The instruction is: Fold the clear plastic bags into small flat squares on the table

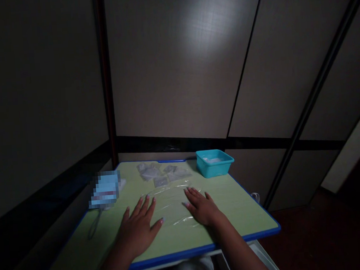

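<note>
A clear plastic sheet or bag (171,206) lies flat on the green tabletop (242,213), its creases catching the light. My left hand (139,229) rests at the left side of the plastic, palm down with fingers spread. At the plastic's right side lies my right hand (203,208), palm down, fingers stretched out and the thumb apart. Beyond the plastic are several small clear packets (160,181), some overlapping; their contents are too dim to make out.
A turquoise basket (215,169) with something whitish inside stands at the table's back right. On the left edge lies a blurred blue item (105,190) with a looped cord (94,225). Dark cabinet panels (176,89) rise behind the table.
</note>
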The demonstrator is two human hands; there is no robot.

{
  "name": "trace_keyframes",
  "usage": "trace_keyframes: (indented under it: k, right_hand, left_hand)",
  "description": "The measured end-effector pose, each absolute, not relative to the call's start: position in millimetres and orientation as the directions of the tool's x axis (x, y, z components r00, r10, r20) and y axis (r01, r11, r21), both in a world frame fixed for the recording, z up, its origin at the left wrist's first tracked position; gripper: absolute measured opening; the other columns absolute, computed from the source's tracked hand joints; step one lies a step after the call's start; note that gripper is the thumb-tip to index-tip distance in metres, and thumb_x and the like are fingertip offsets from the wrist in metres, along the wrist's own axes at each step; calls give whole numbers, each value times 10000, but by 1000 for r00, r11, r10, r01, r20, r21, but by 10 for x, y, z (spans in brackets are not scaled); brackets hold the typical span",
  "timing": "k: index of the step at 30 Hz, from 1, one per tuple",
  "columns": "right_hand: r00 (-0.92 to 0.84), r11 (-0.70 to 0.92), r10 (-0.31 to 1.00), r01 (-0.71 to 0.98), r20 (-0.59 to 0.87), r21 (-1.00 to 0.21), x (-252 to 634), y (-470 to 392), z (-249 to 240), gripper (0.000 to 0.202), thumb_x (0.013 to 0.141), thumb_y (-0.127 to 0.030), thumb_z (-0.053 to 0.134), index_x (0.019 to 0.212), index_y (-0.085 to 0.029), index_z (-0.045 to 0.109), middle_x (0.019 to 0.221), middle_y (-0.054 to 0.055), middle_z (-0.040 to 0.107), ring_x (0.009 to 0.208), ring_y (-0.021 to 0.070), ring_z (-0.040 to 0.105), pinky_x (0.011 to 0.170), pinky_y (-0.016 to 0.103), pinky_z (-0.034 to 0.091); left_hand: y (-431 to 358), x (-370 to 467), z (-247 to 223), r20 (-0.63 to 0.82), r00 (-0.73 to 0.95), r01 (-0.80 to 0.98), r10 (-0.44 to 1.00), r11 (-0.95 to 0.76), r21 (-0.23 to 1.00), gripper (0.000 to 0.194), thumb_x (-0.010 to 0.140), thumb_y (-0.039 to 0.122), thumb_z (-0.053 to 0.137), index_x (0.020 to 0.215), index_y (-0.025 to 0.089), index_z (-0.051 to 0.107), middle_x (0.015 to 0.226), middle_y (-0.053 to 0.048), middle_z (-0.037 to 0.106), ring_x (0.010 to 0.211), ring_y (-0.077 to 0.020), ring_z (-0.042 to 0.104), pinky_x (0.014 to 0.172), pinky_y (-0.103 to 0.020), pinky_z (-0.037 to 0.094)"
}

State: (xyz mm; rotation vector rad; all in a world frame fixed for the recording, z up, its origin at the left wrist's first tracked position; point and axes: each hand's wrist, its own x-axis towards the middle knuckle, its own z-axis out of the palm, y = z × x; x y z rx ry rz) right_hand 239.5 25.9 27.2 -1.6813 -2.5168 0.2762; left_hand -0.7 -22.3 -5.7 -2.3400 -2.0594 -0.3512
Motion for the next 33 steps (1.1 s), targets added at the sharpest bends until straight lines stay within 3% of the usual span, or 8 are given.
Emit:
trace_keyframes:
  k: [9,14,19,22,28,33]
  right_hand:
    - [-229,220,972,967,-56,-132,2623,322,274,526,897,-443,138,1389,-269,75,1458,-3,111,1329,140,52,1026,473,94]
    - [-141,136,989,984,-36,-110,2683,383,185,523,899,-433,98,1391,-259,72,1461,7,87,1331,163,32,1004,527,101]
    - [1,5,999,994,45,-114,2638,374,200,572,896,-448,75,1395,-167,84,1461,52,38,1332,190,9,1001,566,31]
    - [-89,115,982,982,168,-148,2435,232,301,584,894,-479,82,1396,-182,69,1459,32,24,1333,188,0,1003,565,-52]
    - [-537,557,830,793,149,-245,1812,-199,348,544,898,-493,132,1392,-269,97,1446,6,149,1323,173,117,1046,490,-38]
    - [-569,580,812,765,129,-281,1688,-262,229,532,901,-489,93,1388,-276,126,1440,15,169,1320,162,132,1049,490,2]
  left_hand:
    - [-237,-4,-29,158,113,977,981,-139,163,637,815,571,292,1373,283,186,1449,-29,133,1333,-255,70,1015,-551,74]
    - [-236,-2,-22,151,109,979,983,-132,155,645,815,572,301,1375,276,183,1449,-33,128,1333,-258,70,1021,-543,68]
    - [-242,1,-23,156,112,979,981,-137,154,640,818,560,303,1377,275,175,1449,-27,130,1333,-255,71,1020,-546,69]
    - [-242,6,-21,154,109,979,982,-133,155,637,815,558,310,1374,277,190,1449,-32,133,1333,-256,66,1021,-545,67]
    - [-242,-1,-19,150,113,982,982,-134,135,622,812,533,314,1371,281,207,1447,-29,133,1333,-251,67,1022,-543,67]
    - [-244,-3,-19,157,117,982,981,-138,130,613,812,498,332,1371,283,203,1449,-24,125,1334,-241,72,1024,-533,86]
